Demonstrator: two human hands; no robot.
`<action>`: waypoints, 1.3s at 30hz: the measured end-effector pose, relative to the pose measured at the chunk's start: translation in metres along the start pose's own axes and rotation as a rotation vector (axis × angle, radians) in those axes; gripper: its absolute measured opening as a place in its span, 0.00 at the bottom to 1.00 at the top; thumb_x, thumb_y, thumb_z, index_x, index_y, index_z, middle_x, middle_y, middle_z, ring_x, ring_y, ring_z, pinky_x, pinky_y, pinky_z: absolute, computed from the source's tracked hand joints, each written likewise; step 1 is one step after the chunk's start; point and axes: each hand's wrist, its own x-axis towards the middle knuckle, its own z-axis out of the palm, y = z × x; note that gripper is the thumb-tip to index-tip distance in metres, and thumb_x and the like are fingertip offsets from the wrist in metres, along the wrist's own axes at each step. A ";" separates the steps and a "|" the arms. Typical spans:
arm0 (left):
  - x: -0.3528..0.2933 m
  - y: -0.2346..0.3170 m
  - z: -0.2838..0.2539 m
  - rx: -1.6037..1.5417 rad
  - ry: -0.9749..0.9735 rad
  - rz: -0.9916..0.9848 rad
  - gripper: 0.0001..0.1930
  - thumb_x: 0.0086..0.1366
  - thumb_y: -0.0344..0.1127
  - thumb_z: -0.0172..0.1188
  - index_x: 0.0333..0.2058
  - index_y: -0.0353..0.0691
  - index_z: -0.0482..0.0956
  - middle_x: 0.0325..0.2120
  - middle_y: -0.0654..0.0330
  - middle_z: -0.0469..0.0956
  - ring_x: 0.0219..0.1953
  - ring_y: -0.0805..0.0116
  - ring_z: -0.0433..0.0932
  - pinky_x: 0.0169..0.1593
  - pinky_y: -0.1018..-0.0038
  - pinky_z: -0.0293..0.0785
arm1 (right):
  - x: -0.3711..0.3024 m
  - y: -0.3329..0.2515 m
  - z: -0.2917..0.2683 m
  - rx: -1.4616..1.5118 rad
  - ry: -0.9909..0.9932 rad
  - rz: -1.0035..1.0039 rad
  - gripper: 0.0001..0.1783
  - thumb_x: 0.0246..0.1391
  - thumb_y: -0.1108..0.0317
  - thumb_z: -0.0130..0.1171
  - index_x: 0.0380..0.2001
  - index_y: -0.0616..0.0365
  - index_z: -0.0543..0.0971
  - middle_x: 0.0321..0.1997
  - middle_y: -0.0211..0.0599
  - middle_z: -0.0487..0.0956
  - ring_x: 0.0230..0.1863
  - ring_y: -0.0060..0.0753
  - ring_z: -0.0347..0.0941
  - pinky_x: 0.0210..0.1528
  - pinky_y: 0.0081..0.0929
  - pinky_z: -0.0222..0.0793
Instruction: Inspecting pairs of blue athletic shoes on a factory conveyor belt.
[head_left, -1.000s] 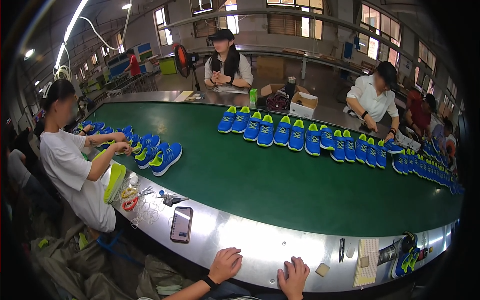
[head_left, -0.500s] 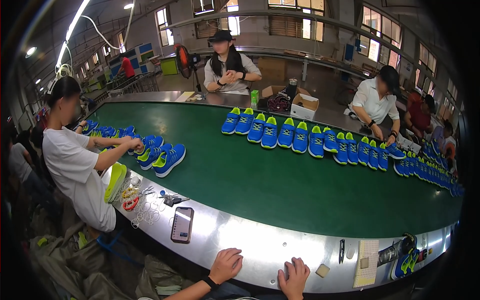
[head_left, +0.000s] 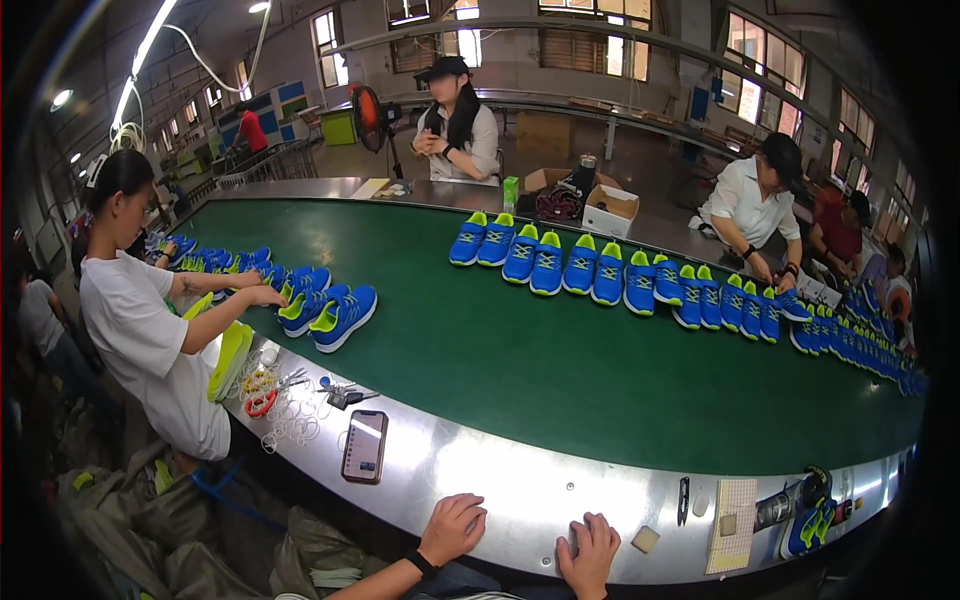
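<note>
Left hand and right hand resting flat, fingers spread, holding nothing, on the shiny metal rim of the worktop. Just left of them, a phone lying screen-up. Beyond, on the green belt, rows of blue shoes.

Bare green belt ahead; phone lies left.
</note>
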 end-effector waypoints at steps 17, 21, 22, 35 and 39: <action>-0.002 -0.011 -0.018 -0.018 -0.004 -0.008 0.05 0.56 0.30 0.61 0.33 0.40 0.79 0.41 0.60 0.77 0.49 0.62 0.74 0.52 0.66 0.67 | 0.009 -0.023 0.001 0.055 -0.035 0.023 0.21 0.49 0.59 0.60 0.45 0.59 0.76 0.55 0.50 0.71 0.59 0.55 0.63 0.59 0.53 0.54; 0.029 -0.036 -0.044 -0.025 -0.022 0.004 0.08 0.55 0.33 0.63 0.35 0.41 0.80 0.44 0.57 0.78 0.49 0.58 0.74 0.53 0.64 0.66 | 0.008 -0.025 0.008 0.023 -0.049 0.018 0.23 0.54 0.58 0.59 0.50 0.59 0.75 0.56 0.52 0.72 0.56 0.57 0.64 0.59 0.53 0.56; 0.041 -0.050 -0.054 0.044 0.002 0.016 0.10 0.54 0.35 0.64 0.36 0.41 0.80 0.44 0.56 0.78 0.49 0.57 0.74 0.53 0.63 0.67 | 0.007 -0.025 0.009 0.009 -0.040 0.000 0.23 0.54 0.58 0.59 0.51 0.59 0.75 0.57 0.52 0.72 0.55 0.58 0.65 0.58 0.53 0.57; 0.233 -0.345 -0.167 0.763 0.108 -0.729 0.52 0.39 0.52 0.76 0.62 0.51 0.59 0.53 0.48 0.67 0.54 0.49 0.69 0.52 0.51 0.68 | 0.027 -0.047 -0.005 0.024 -0.153 0.014 0.18 0.49 0.65 0.57 0.37 0.72 0.73 0.45 0.68 0.71 0.46 0.71 0.64 0.54 0.58 0.57; 0.247 -0.384 -0.154 0.772 0.029 -0.769 0.61 0.33 0.54 0.79 0.66 0.59 0.52 0.63 0.44 0.57 0.62 0.44 0.60 0.59 0.47 0.57 | 0.031 -0.061 -0.003 -0.051 -0.201 0.023 0.27 0.51 0.65 0.57 0.50 0.76 0.70 0.56 0.74 0.66 0.56 0.71 0.62 0.61 0.57 0.54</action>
